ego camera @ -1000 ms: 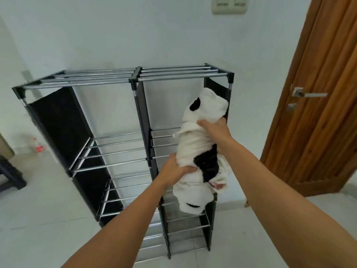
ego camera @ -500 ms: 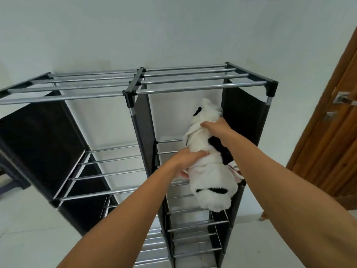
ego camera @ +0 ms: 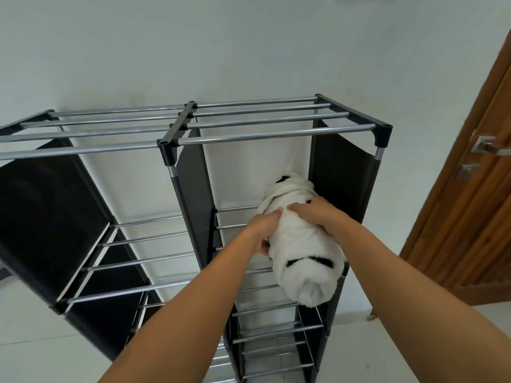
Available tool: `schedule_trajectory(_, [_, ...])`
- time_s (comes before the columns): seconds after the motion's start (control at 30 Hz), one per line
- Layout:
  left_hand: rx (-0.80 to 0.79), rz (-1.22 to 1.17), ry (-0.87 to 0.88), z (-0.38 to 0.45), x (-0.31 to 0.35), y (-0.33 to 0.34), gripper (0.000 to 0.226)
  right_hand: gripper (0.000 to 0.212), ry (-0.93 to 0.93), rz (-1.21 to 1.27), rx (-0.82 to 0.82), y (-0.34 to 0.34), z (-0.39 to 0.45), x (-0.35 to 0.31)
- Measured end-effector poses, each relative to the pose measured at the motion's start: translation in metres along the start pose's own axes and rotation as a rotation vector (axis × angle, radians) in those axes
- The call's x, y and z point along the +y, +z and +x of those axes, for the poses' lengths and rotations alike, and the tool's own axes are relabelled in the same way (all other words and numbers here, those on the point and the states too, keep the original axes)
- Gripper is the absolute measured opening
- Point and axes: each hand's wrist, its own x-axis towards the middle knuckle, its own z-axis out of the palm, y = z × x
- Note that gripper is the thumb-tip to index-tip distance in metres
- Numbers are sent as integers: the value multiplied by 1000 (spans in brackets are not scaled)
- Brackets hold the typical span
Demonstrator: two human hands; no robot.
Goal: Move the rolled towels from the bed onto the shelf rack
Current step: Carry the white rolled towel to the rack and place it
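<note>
— Where is the rolled towel?

— Centre right of the frame, white with black patches, lying lengthwise inside the right-hand upper compartment of the shelf rack, its near end sticking out past the front rail.

— And the hands?

— The left hand has its grip closed on the towel's left side; the right hand presses over the top, its grip closed on it too.

— Anything else?

— A wooden door at the right edge.
</note>
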Motion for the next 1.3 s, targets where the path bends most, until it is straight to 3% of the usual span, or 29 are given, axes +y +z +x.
schedule_trajectory(0.23, [27, -213, 90, 11, 12, 9, 55, 79, -121, 31, 118, -7, 8, -12])
schedule_trajectory(0.57, [17, -43, 91, 14, 4, 14, 56, 74, -81, -32, 97, -4, 9, 2])
schedule_trajectory(0.7, [77, 89, 121, 5, 5, 14, 53, 75, -222, -123, 107, -8, -5, 3])
schedule_trajectory(0.87, [415, 423, 537, -16, 4, 18, 48, 56, -456, -122, 130, -22, -39, 10])
schedule_trajectory(0.97, [475, 454, 807, -37, -5, 28, 30, 48, -548, -27, 127, -28, -73, 28])
schedule_trajectory(1.13, [325, 364, 986, -70, -2, 46, 13, 43, -523, 36, 345, -53, -140, 64])
schedule_trajectory(1.3, [-138, 414, 1067, -113, -17, 96, 17, 43, -301, 16, 665, -65, -243, 108])
